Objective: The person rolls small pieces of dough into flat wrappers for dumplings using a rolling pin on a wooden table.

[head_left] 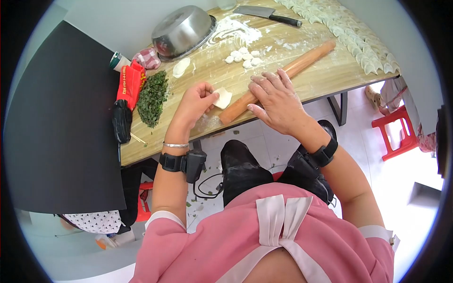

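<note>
My left hand (194, 104) pinches the edge of a small, flat dough wrapper (223, 98) between thumb and fingers. The wrapper lies against the near end of a wooden rolling pin (302, 66), which slants across the table's front edge. Over the pin rests my right hand (277, 101), flour-dusted, palm down with its fingers stretched out and slightly apart. Beyond the pin, several small dough pieces (245, 56) sit in a cluster. A rolled-out wrapper (181, 67) lies farther left, near the metal bowl.
An upturned metal bowl (181, 30), a cleaver (266, 14) and rows of dumplings (358, 42) occupy the far side of the wooden table (212, 78). Leafy greens (153, 96) and a red packet (130, 82) stand left. A red stool (398, 132) is on the floor at right.
</note>
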The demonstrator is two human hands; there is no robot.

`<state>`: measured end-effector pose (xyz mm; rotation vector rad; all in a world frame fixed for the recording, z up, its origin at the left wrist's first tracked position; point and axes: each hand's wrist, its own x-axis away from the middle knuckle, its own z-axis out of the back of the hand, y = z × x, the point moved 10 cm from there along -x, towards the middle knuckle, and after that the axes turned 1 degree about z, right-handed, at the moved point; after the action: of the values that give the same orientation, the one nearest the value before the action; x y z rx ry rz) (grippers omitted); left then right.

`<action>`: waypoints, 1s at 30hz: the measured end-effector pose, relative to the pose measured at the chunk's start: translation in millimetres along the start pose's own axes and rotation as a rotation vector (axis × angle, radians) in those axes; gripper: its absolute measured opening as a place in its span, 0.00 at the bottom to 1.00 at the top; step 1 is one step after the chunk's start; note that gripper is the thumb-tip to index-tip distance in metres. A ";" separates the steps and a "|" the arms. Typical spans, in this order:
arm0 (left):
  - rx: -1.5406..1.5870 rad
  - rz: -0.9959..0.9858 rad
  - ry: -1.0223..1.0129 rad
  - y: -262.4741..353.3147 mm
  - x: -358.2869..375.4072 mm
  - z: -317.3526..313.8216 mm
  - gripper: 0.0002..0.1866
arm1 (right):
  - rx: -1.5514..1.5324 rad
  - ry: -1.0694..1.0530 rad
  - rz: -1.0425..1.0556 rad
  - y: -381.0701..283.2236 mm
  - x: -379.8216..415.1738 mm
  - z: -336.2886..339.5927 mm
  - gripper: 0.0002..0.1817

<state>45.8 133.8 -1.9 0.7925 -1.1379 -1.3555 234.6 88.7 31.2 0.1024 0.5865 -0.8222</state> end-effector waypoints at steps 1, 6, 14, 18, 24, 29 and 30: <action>0.003 0.002 0.002 -3.9 -0.2 0.5 0.06 | 0.003 -0.003 0.006 -0.4 0.0 0.5 0.27; -0.151 0.030 0.099 1.2 0.6 9.7 0.08 | 0.022 -0.024 0.022 3.3 -23.2 -14.7 0.29; -0.139 0.106 0.090 1.4 -11.9 13.6 0.11 | 0.056 -0.216 -0.052 13.9 -78.2 -43.9 0.32; -0.277 0.081 0.080 13.9 -8.1 6.2 0.10 | 0.028 -0.145 -0.054 12.5 -69.7 -41.4 0.30; -0.271 -0.072 0.067 8.1 -10.0 0.4 0.09 | 0.000 -0.042 0.006 2.2 -11.7 -12.4 0.25; 0.096 -0.020 0.160 1.6 4.9 0.2 0.09 | -0.030 0.028 0.002 0.7 -0.8 1.4 0.26; 0.060 -0.004 0.164 1.3 6.4 -0.3 0.09 | -0.028 0.029 0.002 1.2 -1.8 1.7 0.26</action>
<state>45.6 127.6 0.3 0.9322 -1.0525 -1.2402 235.3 90.3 33.4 0.0895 0.6252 -0.8110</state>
